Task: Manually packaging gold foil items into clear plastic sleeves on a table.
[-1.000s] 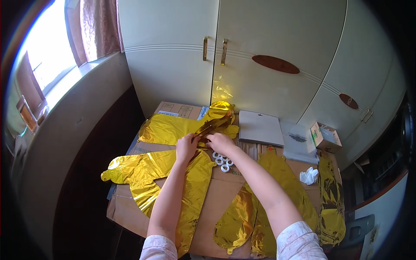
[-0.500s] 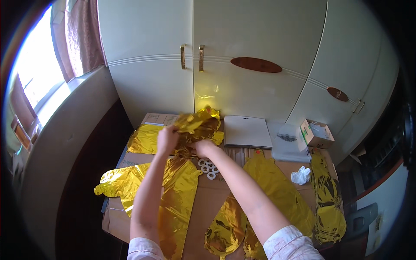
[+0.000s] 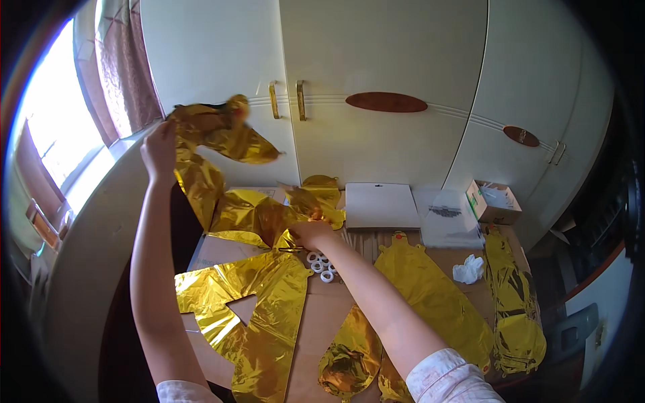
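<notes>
My left hand is raised at the far left, its fingers closed on a limp gold foil balloon that hangs in the air in front of the cabinet. My right hand is low over the back of the table, closed on crumpled gold foil in the balloon pile; its fingertips are partly hidden by the foil. Nearer me lies a flat gold balloon with a triangular hole. Several small white rings sit beside my right wrist.
More flat gold balloons cover the table's right side, one folded along the edge. At the back are a white flat stack, clear plastic bags and a small open carton. A crumpled white piece lies nearby. Cabinet doors stand behind.
My left hand has swung up and left, lifting a gold balloon off the pile and spreading it out. My right hand has stayed near the pile. The holed balloon now lies more exposed.
</notes>
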Action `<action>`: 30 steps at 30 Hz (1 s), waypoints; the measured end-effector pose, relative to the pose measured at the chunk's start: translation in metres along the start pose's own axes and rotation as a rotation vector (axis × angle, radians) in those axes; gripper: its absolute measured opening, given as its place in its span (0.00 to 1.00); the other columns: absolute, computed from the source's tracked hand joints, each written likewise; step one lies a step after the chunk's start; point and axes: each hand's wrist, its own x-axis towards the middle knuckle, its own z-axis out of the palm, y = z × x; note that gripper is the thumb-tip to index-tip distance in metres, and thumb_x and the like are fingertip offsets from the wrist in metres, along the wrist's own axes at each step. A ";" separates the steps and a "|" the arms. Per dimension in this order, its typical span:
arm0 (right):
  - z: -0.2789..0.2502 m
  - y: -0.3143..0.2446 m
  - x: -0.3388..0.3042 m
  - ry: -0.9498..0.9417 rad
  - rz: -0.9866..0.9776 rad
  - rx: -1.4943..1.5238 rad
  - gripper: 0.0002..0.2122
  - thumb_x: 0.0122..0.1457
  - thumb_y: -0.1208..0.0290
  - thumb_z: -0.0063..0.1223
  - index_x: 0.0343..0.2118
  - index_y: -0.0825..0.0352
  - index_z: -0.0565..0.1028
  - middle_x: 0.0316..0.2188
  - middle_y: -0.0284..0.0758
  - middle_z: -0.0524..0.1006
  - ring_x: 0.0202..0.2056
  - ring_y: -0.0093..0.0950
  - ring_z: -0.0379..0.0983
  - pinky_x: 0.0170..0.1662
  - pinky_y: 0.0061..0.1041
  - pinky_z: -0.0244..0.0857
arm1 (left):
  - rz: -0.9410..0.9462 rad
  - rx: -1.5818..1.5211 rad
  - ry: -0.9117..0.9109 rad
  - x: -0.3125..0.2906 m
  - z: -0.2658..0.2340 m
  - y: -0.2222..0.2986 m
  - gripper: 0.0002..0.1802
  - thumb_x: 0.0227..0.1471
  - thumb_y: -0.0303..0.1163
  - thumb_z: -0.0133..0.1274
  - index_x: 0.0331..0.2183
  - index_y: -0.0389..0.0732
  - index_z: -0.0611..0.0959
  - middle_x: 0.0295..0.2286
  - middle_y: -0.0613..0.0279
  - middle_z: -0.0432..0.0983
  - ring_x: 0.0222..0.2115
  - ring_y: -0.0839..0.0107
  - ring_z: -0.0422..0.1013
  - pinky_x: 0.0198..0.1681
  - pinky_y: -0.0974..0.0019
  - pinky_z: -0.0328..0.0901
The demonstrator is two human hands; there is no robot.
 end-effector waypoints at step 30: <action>-0.062 -0.014 -0.107 0.897 -0.548 0.588 0.32 0.55 0.41 0.52 0.54 0.63 0.67 0.54 0.41 0.65 0.53 0.38 0.66 0.56 0.38 0.60 | 0.501 0.014 -0.304 -0.108 -0.173 0.092 0.07 0.44 0.28 0.61 0.21 0.37 0.81 0.23 0.58 0.77 0.24 0.60 0.74 0.29 0.61 0.70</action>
